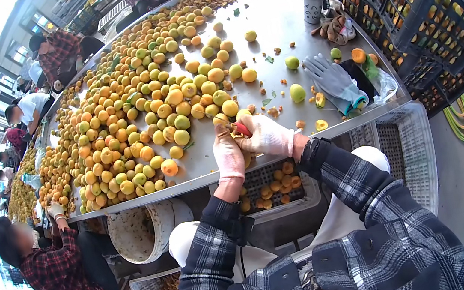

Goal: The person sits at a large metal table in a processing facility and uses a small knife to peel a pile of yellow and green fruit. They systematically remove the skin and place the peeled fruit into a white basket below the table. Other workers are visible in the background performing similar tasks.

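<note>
Both of my hands wear thin white gloves and meet over the near edge of the metal table (200, 173). My right hand (268, 135) grips the red handle of a small tool (242, 129); its working end is partly hidden by fingers. Close against the tool, my left hand (230, 156) holds a yellow apricot (220, 119) at its fingertips. More yellow fruit shows partly between and below the hands. A large heap of yellow-green and orange apricots (122, 139) spreads over the table to the left and ahead.
Under the table sit a crate of apricot halves (288, 213) and a white bucket (133, 238). Grey gloves (333, 81), a tumbler (313, 0) and scraps lie right. Stacked black crates (415, 11) of fruit rise beyond. A co-worker in red plaid (58, 268) sits at left.
</note>
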Tool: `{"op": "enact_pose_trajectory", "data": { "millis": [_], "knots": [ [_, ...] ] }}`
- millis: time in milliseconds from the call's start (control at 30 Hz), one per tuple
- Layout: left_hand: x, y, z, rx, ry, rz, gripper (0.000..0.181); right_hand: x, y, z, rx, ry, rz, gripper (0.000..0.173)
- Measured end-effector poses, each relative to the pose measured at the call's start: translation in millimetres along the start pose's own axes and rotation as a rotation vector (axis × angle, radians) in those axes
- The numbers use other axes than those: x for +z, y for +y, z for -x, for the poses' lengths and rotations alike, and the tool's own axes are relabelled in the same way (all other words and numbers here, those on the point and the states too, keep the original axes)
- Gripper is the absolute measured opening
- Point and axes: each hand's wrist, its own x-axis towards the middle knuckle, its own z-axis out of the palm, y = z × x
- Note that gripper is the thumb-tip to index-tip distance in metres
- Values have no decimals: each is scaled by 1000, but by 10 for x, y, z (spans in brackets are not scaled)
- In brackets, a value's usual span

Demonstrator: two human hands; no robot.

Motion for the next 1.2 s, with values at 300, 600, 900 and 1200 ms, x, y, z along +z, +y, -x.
{"op": "enact_pose_trajectory", "data": {
  "millis": [300, 600, 900, 1200],
  "knots": [
    [-183, -117, -96, 92, -75, 279, 21, 123, -35, 108, -220, 111, 325, 30],
    [-274, 436, 314, 125, -1129, -714, 47, -776, 310, 4, 339, 357, 588, 52],
    [-266, -98, 592, -167, -1067, -1350, 56, -1022, 571, 30, 691, 259, 881, 42],
    [-70, 412, 689, -394, -1197, -969, 53, -1085, 802, 152, 749, 282, 967, 38]
  ]
}}
